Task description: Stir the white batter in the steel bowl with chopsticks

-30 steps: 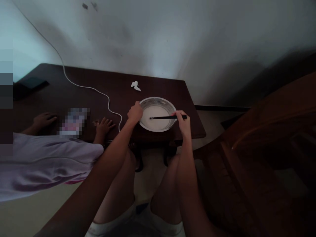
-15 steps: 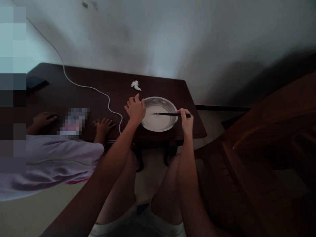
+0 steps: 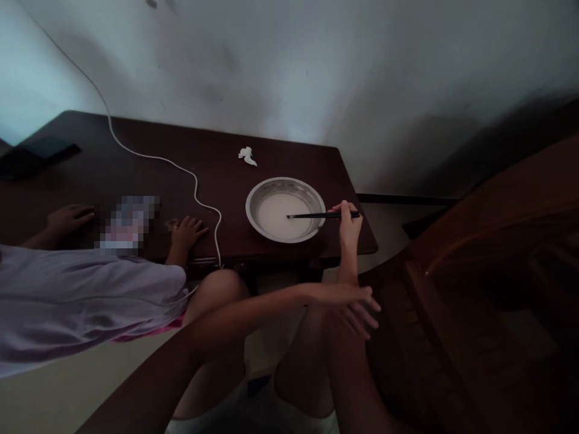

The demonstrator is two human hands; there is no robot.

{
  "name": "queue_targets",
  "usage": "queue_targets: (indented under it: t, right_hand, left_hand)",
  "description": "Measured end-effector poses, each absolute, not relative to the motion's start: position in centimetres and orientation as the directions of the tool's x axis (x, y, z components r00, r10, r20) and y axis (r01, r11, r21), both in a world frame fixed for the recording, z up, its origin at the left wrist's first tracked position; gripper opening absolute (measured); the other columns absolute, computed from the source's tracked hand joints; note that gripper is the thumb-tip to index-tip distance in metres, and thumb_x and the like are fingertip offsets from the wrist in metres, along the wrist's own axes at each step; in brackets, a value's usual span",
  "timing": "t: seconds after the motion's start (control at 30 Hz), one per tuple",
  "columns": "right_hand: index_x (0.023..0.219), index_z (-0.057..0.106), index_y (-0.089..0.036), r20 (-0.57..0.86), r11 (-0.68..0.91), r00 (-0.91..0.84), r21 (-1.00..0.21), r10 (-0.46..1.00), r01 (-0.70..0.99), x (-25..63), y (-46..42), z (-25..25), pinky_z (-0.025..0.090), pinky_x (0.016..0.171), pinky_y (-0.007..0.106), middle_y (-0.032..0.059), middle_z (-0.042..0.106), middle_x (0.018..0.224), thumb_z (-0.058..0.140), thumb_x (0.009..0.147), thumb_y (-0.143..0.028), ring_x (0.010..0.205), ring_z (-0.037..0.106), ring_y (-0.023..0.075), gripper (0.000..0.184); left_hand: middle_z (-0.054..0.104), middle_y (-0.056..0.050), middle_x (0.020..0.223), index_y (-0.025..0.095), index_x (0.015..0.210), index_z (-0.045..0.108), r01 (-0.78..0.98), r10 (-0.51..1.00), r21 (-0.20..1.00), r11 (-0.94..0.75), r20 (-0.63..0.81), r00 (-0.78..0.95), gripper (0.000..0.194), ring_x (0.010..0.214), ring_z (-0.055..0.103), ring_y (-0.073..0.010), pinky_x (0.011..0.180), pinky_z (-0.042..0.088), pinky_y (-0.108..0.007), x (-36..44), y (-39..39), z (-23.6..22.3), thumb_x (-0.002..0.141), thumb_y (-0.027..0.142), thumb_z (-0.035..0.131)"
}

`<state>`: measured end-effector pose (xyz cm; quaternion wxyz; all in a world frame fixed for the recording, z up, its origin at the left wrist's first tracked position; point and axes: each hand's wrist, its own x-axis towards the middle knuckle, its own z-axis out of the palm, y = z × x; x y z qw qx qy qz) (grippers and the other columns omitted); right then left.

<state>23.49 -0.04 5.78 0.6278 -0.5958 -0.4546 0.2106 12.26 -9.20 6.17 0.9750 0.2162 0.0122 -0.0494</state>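
A metal bowl (image 3: 253,226) stands on the dark wooden table, holding a pale, milky mixture (image 3: 278,211). My right hand (image 3: 349,226) grips dark chopsticks (image 3: 316,215) just off the bowl's right side; their tips dip into the mixture. Whether it is one stick or a pair pressed together is hard to see. My left hand (image 3: 348,304) is off the table, stretched across my body over my right forearm. Its fingers are spread and hold nothing; it seems to touch the forearm.
On the table (image 3: 217,135) lie a crumpled white tissue (image 3: 246,156), a white cable (image 3: 181,169) and a dark flat device (image 3: 40,154). A person in a pale sleeve sits at left, hands (image 3: 186,236) beside a blurred-out flat object (image 3: 129,224). Dark wooden furniture (image 3: 452,289) stands right.
My left hand has let go of the bowl's left rim and swung down and right to my right forearm. My right hand has shifted slightly right with the chopsticks.
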Motion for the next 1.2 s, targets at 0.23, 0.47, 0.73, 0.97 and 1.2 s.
queue_targets:
  t: [0.23, 0.47, 0.73, 0.97, 1.2]
  right_hand:
    - [0.068, 0.064, -0.022, 0.363, 0.258, 0.317, -0.909, 0.876, 0.328, 22.7, 0.4, 6.3, 0.048, 0.079, 0.030, 0.0004, 0.070, 0.072, 0.052, 0.088, -0.052, 0.076, 0.063, 0.0152, 0.038]
    - [0.064, 0.061, -0.022, 0.305, 0.218, 0.372, -0.941, 0.877, 0.257, 22.9, 0.4, 6.1, 0.048, 0.073, 0.030, -0.0012, 0.064, 0.060, 0.053, 0.087, -0.055, 0.067, 0.062, 0.0156, 0.041]
    - [0.063, 0.060, -0.021, 0.353, 0.178, 0.542, -0.920, 0.763, 0.349, 24.2, 0.3, 6.1, 0.048, 0.076, 0.031, -0.0001, 0.065, 0.063, 0.049, 0.089, -0.054, 0.069, 0.060, 0.0155, 0.043]
    - [0.066, 0.064, -0.022, 0.293, 0.220, 0.279, -0.939, 0.914, 0.265, 22.5, 0.3, 6.0, 0.049, 0.078, 0.030, 0.0002, 0.069, 0.069, 0.053, 0.088, -0.053, 0.074, 0.064, 0.0155, 0.039]
    - [0.069, 0.062, -0.020, 0.297, 0.153, 0.538, -0.943, 0.789, 0.297, 23.6, 0.2, 5.9, 0.042, 0.063, 0.028, 0.0001, 0.066, 0.064, 0.049, 0.089, -0.056, 0.063, 0.060, 0.0144, 0.043]
  left_hand:
    - [0.052, -0.021, 0.146, 0.022, 0.124, 0.057, -0.013, 0.307, 0.768, 0.640, -0.241, 0.921, 0.066, 0.096, 0.073, -0.0231, 0.087, 0.055, -0.039, 12.6, -9.4, 6.7, 0.081, 0.071, 0.060]
    - [0.070, -0.012, 0.092, 0.022, 0.092, 0.070, 0.249, -0.091, 0.706, 0.663, -0.255, 0.963, 0.054, 0.093, 0.073, -0.0352, 0.087, 0.054, -0.052, 12.2, -14.0, 6.6, 0.073, 0.072, 0.065]
    - [0.071, -0.009, 0.093, 0.020, 0.099, 0.060, 0.061, 0.282, 0.712, 0.700, -0.354, 0.892, 0.046, 0.072, 0.071, -0.0205, 0.079, 0.055, -0.041, 12.7, -8.1, 6.8, 0.081, 0.062, 0.062]
    - [0.071, -0.010, 0.103, 0.021, 0.099, 0.063, 0.097, 0.115, 0.657, 0.748, -0.272, 0.955, 0.054, 0.084, 0.073, -0.0227, 0.091, 0.053, -0.047, 12.4, -10.3, 6.3, 0.073, 0.068, 0.068]
    - [0.064, -0.013, 0.127, 0.023, 0.099, 0.065, 0.196, 0.030, 0.667, 0.719, -0.311, 0.950, 0.057, 0.126, 0.059, -0.0399, 0.101, 0.046, -0.059, 13.2, -12.0, 6.1, 0.068, 0.071, 0.073]
